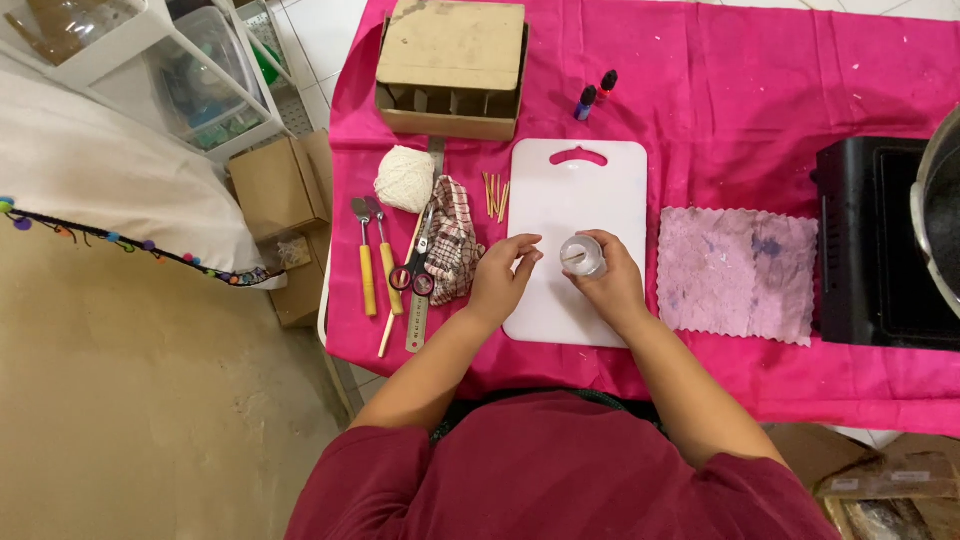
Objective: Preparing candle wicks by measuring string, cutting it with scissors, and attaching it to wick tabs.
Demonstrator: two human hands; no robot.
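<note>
My right hand (612, 283) is wrapped around a small clear glass jar (581, 256) with a short stick lying across its mouth. It stands on a white cutting board (585, 195) laid over a pink tablecloth (740, 110). My left hand (503, 272) hovers just left of the jar, over the board's left edge, with thumb and forefinger pinched close together; whether something thin is between them is too small to tell.
Left of the board lie several wooden sticks (495, 194), a checked cloth (452, 240), red-handled scissors (415, 270), a metal ruler (420, 300), two yellow-handled tools (375, 260) and a ball of white string (404, 178). A cardboard box (452, 65) and two dropper bottles (595, 95) stand behind. A pink cloth (735, 272) and black appliance (880, 245) sit right.
</note>
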